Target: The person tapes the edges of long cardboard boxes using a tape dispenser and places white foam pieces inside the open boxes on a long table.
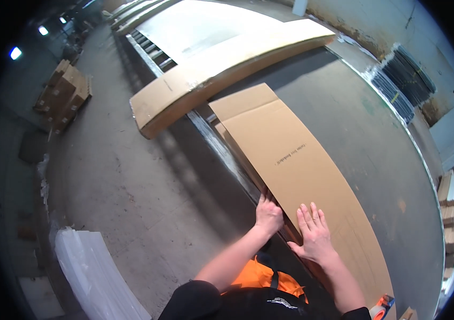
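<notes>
A long, flat cardboard box (pixel 291 144) lies lengthwise along the near edge of a grey worktable, with a line of dark print on top and a creased flap at its far end. My right hand (pixel 315 237) rests on its top face, palm down and fingers spread. Against the box's left side, my left hand (pixel 269 216) is closed with curled fingers at the open-looking edge; its fingertips are partly hidden there. A tape dispenser (pixel 381 308) with an orange part sits beside the near end of the box.
Another long carton (pixel 184 96) lies across the table (pixel 392 176) farther off, its left end overhanging. Beyond it is a large white panel (pixel 200 26). Stacked cartons (pixel 64 96) stand on the floor at left; plastic-wrapped white pieces (pixel 93 272) lie at lower left.
</notes>
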Tool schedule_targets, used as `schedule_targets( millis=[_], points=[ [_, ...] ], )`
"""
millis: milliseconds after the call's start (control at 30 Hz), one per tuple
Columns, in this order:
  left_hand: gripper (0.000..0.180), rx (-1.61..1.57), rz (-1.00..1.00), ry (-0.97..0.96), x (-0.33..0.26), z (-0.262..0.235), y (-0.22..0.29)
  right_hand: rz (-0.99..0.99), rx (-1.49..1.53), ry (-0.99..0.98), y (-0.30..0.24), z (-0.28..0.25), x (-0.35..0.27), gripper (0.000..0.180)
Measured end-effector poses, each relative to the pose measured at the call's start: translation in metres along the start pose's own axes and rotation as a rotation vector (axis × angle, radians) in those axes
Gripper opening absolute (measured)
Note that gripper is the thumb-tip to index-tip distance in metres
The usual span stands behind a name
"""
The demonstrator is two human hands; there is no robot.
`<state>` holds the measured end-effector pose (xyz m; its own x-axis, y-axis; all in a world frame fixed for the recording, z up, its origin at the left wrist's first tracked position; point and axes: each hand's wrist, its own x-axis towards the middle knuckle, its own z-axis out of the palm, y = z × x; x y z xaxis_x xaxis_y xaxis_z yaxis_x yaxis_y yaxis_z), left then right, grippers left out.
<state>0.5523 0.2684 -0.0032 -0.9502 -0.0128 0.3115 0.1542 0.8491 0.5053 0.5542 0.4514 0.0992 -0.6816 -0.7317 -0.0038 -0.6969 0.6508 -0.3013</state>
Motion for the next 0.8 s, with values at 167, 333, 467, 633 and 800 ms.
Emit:
schedule_targets(
  millis=[167,333,467,633,800],
  points=[
    [0.056,-0.079,0.029,0.129,-0.009,0.026,-0.006,-0.033,-0.108,0.002,0.015,0.043,0.007,0.098],
    [0.056,-0.140,0.041,0.027,-0.042,-0.011,-0.010,-0.020,-0.142,0.008,0.007,0.045,0.017,0.085],
    [0.047,-0.052,0.218,0.067,-0.096,-0.027,-0.039,-0.014,-0.174,0.050,0.000,0.059,0.026,0.082],
    [0.056,-0.087,0.259,0.183,0.027,-0.075,-0.067,-0.013,-0.204,0.052,0.005,0.069,0.022,0.084],
    [0.024,-0.218,0.449,0.559,0.056,0.022,-0.112,-0.052,0.151,0.022,0.022,0.047,0.042,0.067]
  ],
)
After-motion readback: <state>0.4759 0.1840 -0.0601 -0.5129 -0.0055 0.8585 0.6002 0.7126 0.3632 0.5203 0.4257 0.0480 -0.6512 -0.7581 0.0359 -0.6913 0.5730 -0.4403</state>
